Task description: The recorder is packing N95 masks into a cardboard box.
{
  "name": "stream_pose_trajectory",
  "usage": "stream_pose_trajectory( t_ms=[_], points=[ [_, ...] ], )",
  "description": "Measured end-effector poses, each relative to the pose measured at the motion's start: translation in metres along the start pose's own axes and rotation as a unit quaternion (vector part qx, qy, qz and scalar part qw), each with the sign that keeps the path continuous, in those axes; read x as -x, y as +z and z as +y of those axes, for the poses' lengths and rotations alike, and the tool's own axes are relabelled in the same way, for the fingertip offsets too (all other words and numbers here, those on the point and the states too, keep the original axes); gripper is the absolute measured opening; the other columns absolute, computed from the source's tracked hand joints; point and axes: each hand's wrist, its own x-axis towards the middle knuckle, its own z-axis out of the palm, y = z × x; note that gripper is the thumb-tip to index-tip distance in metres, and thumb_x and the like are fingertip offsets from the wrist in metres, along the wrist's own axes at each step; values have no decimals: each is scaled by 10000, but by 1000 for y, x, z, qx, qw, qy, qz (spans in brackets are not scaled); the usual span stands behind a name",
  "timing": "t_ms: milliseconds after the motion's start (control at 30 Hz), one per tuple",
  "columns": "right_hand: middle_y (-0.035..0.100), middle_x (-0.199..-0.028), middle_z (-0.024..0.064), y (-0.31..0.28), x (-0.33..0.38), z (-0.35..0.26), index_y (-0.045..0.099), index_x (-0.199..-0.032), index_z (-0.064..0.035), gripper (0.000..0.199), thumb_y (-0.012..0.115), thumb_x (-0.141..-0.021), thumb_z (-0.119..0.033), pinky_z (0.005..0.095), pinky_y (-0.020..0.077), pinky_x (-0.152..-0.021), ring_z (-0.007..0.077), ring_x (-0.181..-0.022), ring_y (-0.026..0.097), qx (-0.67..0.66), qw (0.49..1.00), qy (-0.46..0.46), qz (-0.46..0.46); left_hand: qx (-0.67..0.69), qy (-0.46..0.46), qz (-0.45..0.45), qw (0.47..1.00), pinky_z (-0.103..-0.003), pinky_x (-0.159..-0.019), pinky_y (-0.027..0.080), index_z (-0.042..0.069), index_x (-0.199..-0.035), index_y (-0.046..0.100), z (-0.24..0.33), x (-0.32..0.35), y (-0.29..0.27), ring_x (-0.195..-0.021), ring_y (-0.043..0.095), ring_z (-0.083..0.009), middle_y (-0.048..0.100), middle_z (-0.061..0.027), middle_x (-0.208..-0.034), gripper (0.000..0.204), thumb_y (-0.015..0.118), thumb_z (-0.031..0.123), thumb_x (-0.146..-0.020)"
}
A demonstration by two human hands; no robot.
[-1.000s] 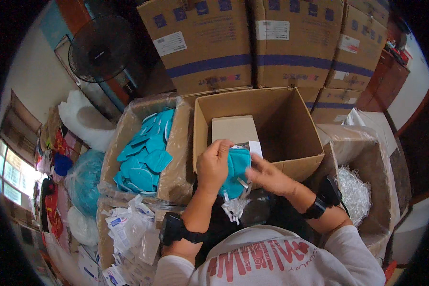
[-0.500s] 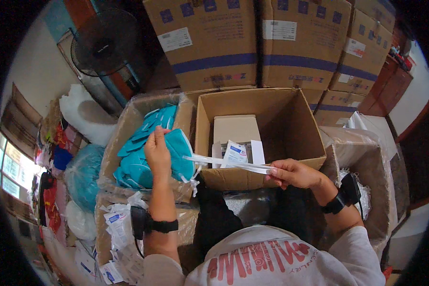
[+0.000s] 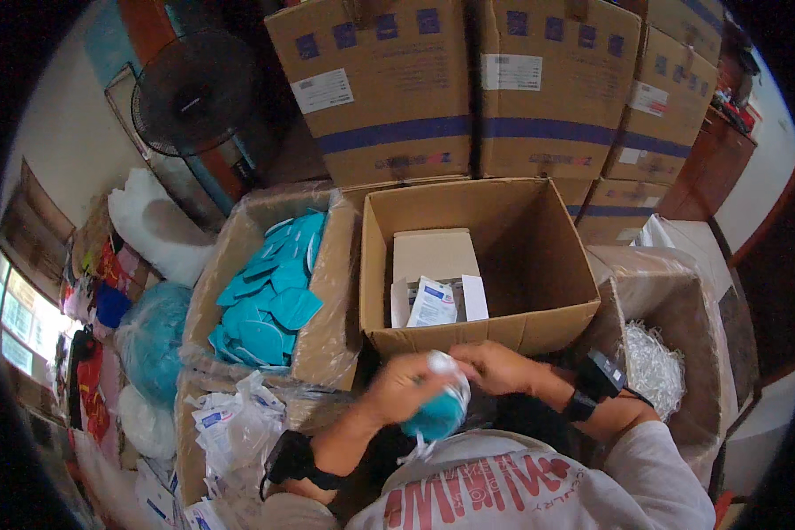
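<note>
1. The left hand [image 3: 400, 389] and the right hand [image 3: 495, 367] meet close to the chest, just below the front wall of the open cardboard box [image 3: 503, 331].
2. Between them sits a teal face mask [image 3: 439, 413], partly inside a thin clear wrapper [image 3: 446, 371]. Both hands have their fingers curled around it; the left hand's fingers are closed on its left side, the right hand's fingertips pinch the wrapper at the top.
3. The mask is bunched and blurred, so its long axis cannot be read for sure; its visible teal bulk hangs downward from the hands toward the shirt.
4. One mask is held. The carton at left [image 3: 327, 300], lined with clear plastic, holds a loose heap of the same teal masks [image 3: 269, 300], too many and too overlapped to count.
5. Inside the open cardboard box stands one smaller plain box [image 3: 433, 252], and one sealed white packet [image 3: 433, 305] leans in front of it.
6. A pile of empty white-and-blue pouches [image 3: 230, 424] lies at lower left, near the left forearm.
7. Each wrist carries one black wrist strap: left [image 3: 293, 459], right [image 3: 596, 384].
8. One carton at right [image 3: 680, 309] contains white shredded filler [image 3: 654, 367].
9. One black fan [image 3: 190, 93] stands at upper left, beside stacked sealed cartons [image 3: 468, 79].
</note>
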Motion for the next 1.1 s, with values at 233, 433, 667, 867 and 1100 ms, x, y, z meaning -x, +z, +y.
stream_pose_trajectory(
  t_ms=[233, 433, 667, 867, 1100],
  points=[
    [581, -779, 185, 5, 13, -20, 535, -889, -41, 273, 433, -880, -295, 458, 436, -596, 381, -723, 559, 128, 976, 16, -176, -242, -110, -49, 963, -327, -682, 460, 86, -938, 616, -34, 19, -10, -745, 608, -273, 612, -164, -817, 254, 470, 285, -878],
    [570, -855, 185, -2, 38, -30, 518, -924, -54, 311, 385, -906, -335, 420, 427, -646, 352, -767, 539, 45, 899, -34, -434, 38, -257, -281, 924, -243, -744, 409, -3, -970, 563, -57, 50, 32, -821, 478, -77, 563, -24, -854, 364, 431, 331, -910],
    [558, -950, 99, -58, 72, -37, 485, -1050, -29, 358, 319, -942, -328, 337, 401, -789, 142, -894, 451, -178, 828, 133, -515, -4, -114, -377, 919, -271, -736, 409, 0, -933, 556, -68, 48, 48, -799, 486, -107, 555, -57, -838, 353, 376, 303, -930],
    [527, -839, 11, -193, 157, 34, 533, -988, -70, 269, 444, -902, -308, 265, 423, -652, 120, -741, 484, -115, 867, 454, -173, -109, -69, -117, 985, -329, -740, 434, 0, -865, 571, -91, 76, 4, -773, 538, -195, 578, -105, -824, 252, 449, 219, -886],
    [495, -747, -27, -113, 40, 0, 544, -917, -79, 219, 464, -898, -282, 171, 337, -500, 50, -630, 444, -457, 848, 256, 77, 397, -72, 301, 864, -253, -488, 388, 116, -718, 499, -33, -23, -75, -555, 460, -108, 457, 15, -630, 348, 540, 447, -815]
  ],
)
